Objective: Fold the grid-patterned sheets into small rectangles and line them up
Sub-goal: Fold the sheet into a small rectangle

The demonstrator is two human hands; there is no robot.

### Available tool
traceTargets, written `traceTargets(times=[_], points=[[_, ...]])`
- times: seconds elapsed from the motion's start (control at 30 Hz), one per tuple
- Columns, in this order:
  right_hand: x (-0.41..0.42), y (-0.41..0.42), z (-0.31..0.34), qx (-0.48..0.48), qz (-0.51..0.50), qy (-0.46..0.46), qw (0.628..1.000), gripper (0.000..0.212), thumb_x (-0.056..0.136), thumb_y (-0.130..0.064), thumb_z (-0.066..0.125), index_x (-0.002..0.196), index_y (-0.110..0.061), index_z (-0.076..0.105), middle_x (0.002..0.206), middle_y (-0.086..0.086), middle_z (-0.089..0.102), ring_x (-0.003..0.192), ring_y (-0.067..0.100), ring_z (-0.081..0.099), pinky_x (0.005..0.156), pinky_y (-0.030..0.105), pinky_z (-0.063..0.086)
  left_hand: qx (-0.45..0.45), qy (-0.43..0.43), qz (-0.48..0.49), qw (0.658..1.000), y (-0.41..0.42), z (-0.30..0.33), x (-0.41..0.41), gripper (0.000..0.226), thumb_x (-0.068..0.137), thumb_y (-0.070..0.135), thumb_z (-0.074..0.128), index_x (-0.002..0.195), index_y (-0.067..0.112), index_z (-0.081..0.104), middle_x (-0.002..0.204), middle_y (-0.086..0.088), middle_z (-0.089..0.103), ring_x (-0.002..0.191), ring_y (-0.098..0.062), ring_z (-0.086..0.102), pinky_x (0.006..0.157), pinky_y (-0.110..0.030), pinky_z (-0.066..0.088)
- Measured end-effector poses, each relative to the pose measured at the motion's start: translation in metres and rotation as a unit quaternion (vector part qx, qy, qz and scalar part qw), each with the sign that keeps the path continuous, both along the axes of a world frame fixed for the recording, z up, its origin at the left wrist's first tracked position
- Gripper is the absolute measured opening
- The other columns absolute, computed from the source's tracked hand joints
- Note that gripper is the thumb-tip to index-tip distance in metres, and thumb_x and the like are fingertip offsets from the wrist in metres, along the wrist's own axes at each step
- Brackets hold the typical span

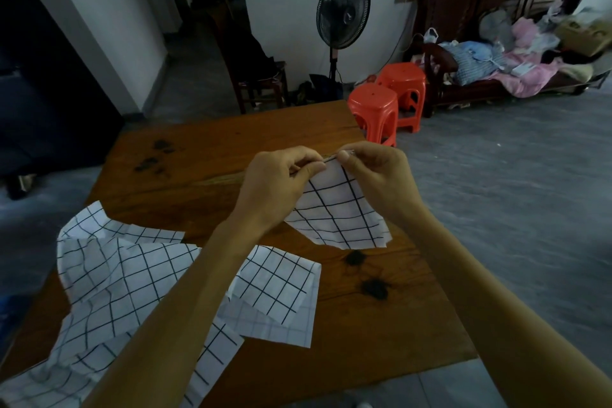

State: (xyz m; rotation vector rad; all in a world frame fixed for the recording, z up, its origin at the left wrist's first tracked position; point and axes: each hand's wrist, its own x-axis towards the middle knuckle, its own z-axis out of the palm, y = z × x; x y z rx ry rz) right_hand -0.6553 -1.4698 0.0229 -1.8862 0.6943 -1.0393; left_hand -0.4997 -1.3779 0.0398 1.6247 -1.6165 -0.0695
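At the left, a loose heap of white sheets with a black grid (132, 278) sprawls over the near-left part of the brown wooden table (205, 149), its lower corner spilling past the near edge. The far-left tabletop beyond the heap lies bare but for dark stains. The left hand (278, 185) and right hand (374, 172) meet above the table's middle, thumbs and forefingers of both pinching the top corner of one white grid-patterned sheet (337, 215), which hangs down between the wrists, its lower edge near the wood. Right of the table's edge, grey floor (513, 209) opens wide, with two orange plastic stools (387, 99) just off the far corner.
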Motion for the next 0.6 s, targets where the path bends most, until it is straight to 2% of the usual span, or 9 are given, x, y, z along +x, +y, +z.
traceTargets(times=[0.1,0.2,0.3,0.37,0.43,0.47,0.53,0.6], points=[[-0.004,-0.002,0.004,-0.008,-0.032,0.005,0.999,0.011,0.093,-0.023,0.063,0.089,-0.021,0.073,0.077,-0.004,0.070,0.070,0.012,0.063,0.064,0.029,0.049,0.019,-0.008,-0.004,1.000,0.003,-0.008,0.007,0.018,0.088,0.029,0.061,0.099,0.019,0.071,0.086,0.015,0.064,0.079,-0.003,0.062,0.072,-0.026,0.054],[-0.008,-0.005,0.007,-0.022,-0.072,0.012,0.997,0.009,0.092,-0.024,0.064,0.089,-0.027,0.072,0.069,-0.005,0.068,0.061,0.021,0.057,0.055,0.032,0.045,0.035,0.009,-0.001,0.999,0.007,-0.019,0.016,0.017,0.089,0.027,0.061,0.099,0.017,0.071,0.085,0.016,0.062,0.079,0.003,0.059,0.072,-0.022,0.053],[-0.008,-0.008,0.007,-0.026,-0.102,0.001,0.994,0.010,0.092,-0.023,0.064,0.088,-0.030,0.070,0.056,-0.021,0.058,0.050,0.007,0.045,0.048,0.019,0.036,0.045,0.003,0.010,0.999,0.010,-0.029,0.022,0.016,0.091,0.023,0.060,0.101,0.015,0.069,0.086,0.016,0.060,0.077,0.006,0.056,0.072,-0.018,0.050],[-0.008,-0.008,0.007,-0.023,-0.121,-0.011,0.992,0.008,0.092,-0.023,0.064,0.090,-0.029,0.070,0.056,-0.025,0.057,0.052,0.003,0.046,0.048,0.014,0.035,0.045,-0.014,0.019,0.999,0.012,-0.034,0.025,0.017,0.092,0.021,0.059,0.104,0.014,0.068,0.090,0.013,0.060,0.079,0.002,0.055,0.074,-0.025,0.053],[-0.008,-0.007,0.008,-0.021,-0.138,-0.024,0.990,0.008,0.092,-0.023,0.064,0.091,-0.028,0.070,0.056,-0.019,0.057,0.052,0.003,0.045,0.048,0.018,0.036,0.031,-0.029,0.026,0.999,0.013,-0.035,0.028,0.019,0.093,0.022,0.057,0.104,0.012,0.067,0.092,0.009,0.061,0.082,-0.005,0.057,0.074,-0.030,0.054],[-0.007,-0.007,0.008,-0.022,-0.143,-0.030,0.989,0.009,0.092,-0.023,0.064,0.091,-0.027,0.071,0.057,-0.013,0.058,0.052,0.004,0.044,0.048,0.024,0.036,0.022,-0.036,0.027,0.999,0.012,-0.035,0.028,0.019,0.093,0.022,0.056,0.104,0.011,0.067,0.092,0.007,0.063,0.081,-0.007,0.058,0.073,-0.031,0.055],[-0.006,-0.006,0.009,-0.021,-0.154,-0.040,0.987,0.010,0.093,-0.022,0.063,0.089,-0.027,0.071,0.063,0.007,0.062,0.055,0.009,0.045,0.050,0.035,0.037,0.002,-0.052,0.030,0.998,0.012,-0.034,0.028,0.019,0.093,0.021,0.056,0.103,0.009,0.066,0.091,0.001,0.065,0.079,-0.009,0.058,0.070,-0.031,0.054],[-0.004,-0.005,0.010,-0.015,-0.163,-0.043,0.986,0.011,0.094,-0.021,0.062,0.089,-0.028,0.070,0.073,0.014,0.067,0.060,0.010,0.049,0.055,0.035,0.041,-0.016,-0.065,0.040,0.997,0.012,-0.033,0.029,0.020,0.094,0.022,0.054,0.102,0.008,0.066,0.088,-0.001,0.064,0.076,-0.010,0.058,0.066,-0.031,0.054]])
